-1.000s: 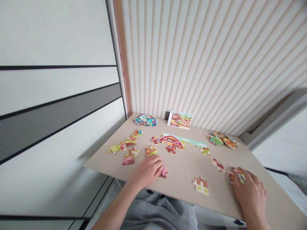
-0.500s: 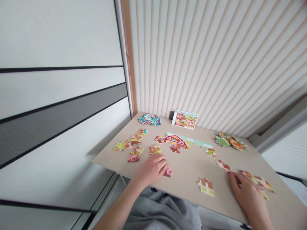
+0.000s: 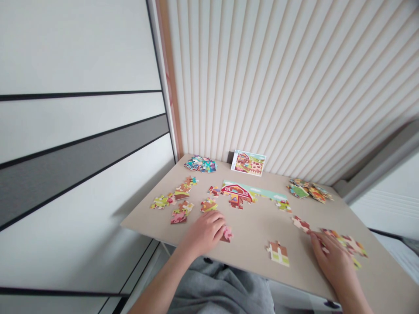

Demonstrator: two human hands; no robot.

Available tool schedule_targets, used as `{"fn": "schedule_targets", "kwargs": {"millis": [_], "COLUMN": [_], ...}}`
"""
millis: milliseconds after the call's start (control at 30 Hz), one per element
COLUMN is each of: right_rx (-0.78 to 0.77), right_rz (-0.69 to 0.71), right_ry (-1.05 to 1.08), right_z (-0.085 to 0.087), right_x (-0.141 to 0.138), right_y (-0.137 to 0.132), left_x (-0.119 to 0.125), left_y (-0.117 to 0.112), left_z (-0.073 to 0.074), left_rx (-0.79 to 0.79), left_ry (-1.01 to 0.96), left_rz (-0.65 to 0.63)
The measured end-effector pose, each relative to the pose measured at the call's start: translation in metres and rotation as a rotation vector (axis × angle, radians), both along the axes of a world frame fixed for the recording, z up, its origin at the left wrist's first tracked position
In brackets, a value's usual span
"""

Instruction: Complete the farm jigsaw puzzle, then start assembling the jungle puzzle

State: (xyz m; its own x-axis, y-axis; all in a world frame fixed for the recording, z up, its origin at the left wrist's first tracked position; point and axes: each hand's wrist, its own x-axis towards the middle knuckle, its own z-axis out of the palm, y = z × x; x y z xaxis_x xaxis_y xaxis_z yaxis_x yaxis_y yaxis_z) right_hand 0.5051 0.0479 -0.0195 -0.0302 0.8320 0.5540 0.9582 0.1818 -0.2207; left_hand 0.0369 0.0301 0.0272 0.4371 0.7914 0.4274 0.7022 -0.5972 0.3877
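Palm down near the table's front edge, my left hand (image 3: 206, 231) has loosely bent fingers lying on the tabletop. Its fingertips touch or partly cover a pink puzzle piece (image 3: 227, 233). My right hand (image 3: 335, 257) rests low on the right side, fingers extended and nothing visibly gripped. One fingertip is at the edge of a brown-and-cream puzzle piece (image 3: 300, 223). Several loose pieces (image 3: 353, 245) lie beside and partly under this hand. Between the hands is a brown, white and green fence piece (image 3: 278, 254). Ahead, a partly joined farm puzzle (image 3: 238, 192) shows a red barn and a strip of sky.
A picture card (image 3: 249, 163) leans at the table's back. One pile of blue pieces (image 3: 200, 164) lies back left, another mixed pile (image 3: 309, 190) back right. Small groups of pieces (image 3: 179, 212) are at the left. A pleated blind (image 3: 262, 78) and white cabinet (image 3: 81, 174) border the table.
The view has shifted slightly, so things appear a little further left. Both hands keep nearly the same places relative to the puzzle pieces.
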Motion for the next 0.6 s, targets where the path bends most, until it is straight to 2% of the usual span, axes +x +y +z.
{"fn": "schedule_targets", "kwargs": {"millis": [100, 200, 267, 333, 467, 533, 600], "right_rx": [-0.014, -0.002, -0.006, -0.012, -0.026, -0.034, -0.037], "right_rz": [0.001, 0.010, 0.022, 0.031, 0.036, 0.034, 0.038], "right_ry": [0.003, 0.009, 0.012, 0.015, 0.020, 0.028, 0.043], "right_z": [0.001, 0.002, 0.003, 0.004, 0.009, 0.012, 0.015], "right_x": [-0.001, -0.003, -0.004, -0.005, -0.010, -0.013, -0.016], "right_y": [-0.001, -0.003, -0.003, -0.003, -0.003, -0.004, -0.005], "left_x": [-0.001, -0.022, -0.053, -0.094, -0.179, -0.209, -0.229], "left_y": [-0.003, -0.006, -0.006, -0.005, -0.002, -0.001, 0.001], "left_z": [0.005, 0.009, 0.009, 0.005, -0.013, -0.025, -0.036], "left_rx": [0.048, 0.099, 0.121, 0.146, 0.066, -0.030, -0.143], "left_ry": [-0.002, 0.001, 0.009, 0.024, 0.120, 0.161, 0.155], "left_rz": [-0.005, 0.076, 0.201, 0.358, 0.664, 0.714, 0.666]}}
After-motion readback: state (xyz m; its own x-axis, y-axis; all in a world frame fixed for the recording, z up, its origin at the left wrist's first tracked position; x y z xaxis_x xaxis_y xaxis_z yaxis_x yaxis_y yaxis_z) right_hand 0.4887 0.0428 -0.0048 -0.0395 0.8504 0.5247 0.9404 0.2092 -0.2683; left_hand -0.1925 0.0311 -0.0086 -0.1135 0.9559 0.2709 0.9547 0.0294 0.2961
